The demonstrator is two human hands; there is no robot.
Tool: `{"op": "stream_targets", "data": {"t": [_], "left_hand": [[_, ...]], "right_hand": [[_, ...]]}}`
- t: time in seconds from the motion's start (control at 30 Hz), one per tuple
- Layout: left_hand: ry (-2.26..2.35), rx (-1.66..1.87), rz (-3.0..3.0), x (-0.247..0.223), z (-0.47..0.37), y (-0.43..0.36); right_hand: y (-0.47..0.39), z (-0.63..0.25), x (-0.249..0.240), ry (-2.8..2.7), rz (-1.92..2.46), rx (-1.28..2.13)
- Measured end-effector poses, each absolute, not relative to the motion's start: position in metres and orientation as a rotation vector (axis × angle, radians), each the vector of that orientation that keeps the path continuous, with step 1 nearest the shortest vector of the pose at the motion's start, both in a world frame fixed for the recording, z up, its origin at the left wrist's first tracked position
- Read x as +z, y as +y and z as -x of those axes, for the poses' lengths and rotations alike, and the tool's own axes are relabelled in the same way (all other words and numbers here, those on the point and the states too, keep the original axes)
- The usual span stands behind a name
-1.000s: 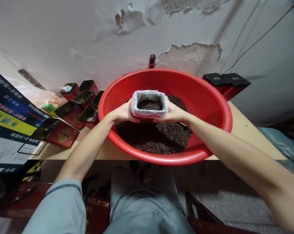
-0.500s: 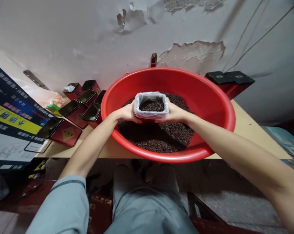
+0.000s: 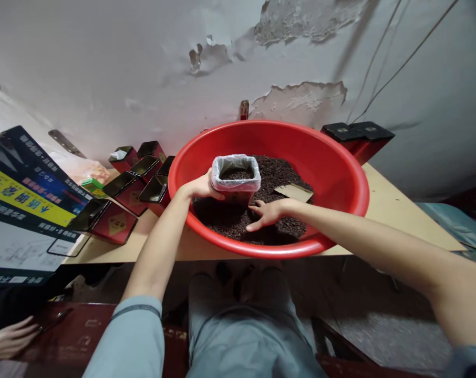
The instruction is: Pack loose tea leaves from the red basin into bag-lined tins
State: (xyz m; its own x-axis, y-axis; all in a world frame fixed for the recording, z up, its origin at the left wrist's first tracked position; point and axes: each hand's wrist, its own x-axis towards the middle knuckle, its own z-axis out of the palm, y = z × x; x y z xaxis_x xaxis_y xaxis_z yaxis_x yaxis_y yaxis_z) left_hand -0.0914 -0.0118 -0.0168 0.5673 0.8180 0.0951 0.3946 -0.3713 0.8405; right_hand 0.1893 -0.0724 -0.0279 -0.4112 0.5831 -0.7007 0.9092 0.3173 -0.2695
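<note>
A red tin (image 3: 238, 197) lined with a clear plastic bag (image 3: 238, 184) stands upright over the large red basin (image 3: 340, 163), with dark loose leaves inside it. My left hand (image 3: 206, 185) grips the tin's left side. My right hand (image 3: 266, 213) is off the tin, fingers spread and holding nothing, low over the heap of dark leaves (image 3: 273, 170) in the basin. A flat piece of card (image 3: 294, 192) lies on the heap just beyond my right hand.
Several open tins (image 3: 130, 190) stand at the left of the table (image 3: 391, 210). Two black-lidded tins (image 3: 358, 137) are at the back right. A printed box (image 3: 29, 199) is at far left. Another person's hand (image 3: 13, 338) shows at the lower left.
My right hand has let go of the tin and opened below it to the right. The tin has moved slightly left in my left hand. The card and the other person's hand have come into view.
</note>
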Motion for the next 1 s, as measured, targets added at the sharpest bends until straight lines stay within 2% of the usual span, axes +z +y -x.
{"op": "stream_targets", "data": {"t": [0.23, 0.77, 1.0], "left_hand": [[0.994, 0.632, -1.958, -0.02, 0.095, -0.008], [0.981, 0.655, -1.939, -0.034, 0.096, 0.003], [0.987, 0.603, -2.008, -0.029, 0.096, 0.002]], "right_hand": [[-0.094, -0.171, -0.034, 2.067, -1.246, -0.769], [-0.081, -0.184, -0.037, 2.152, -1.091, -0.842], [-0.08, -0.191, -0.047, 2.257, -1.17, -0.891]]}}
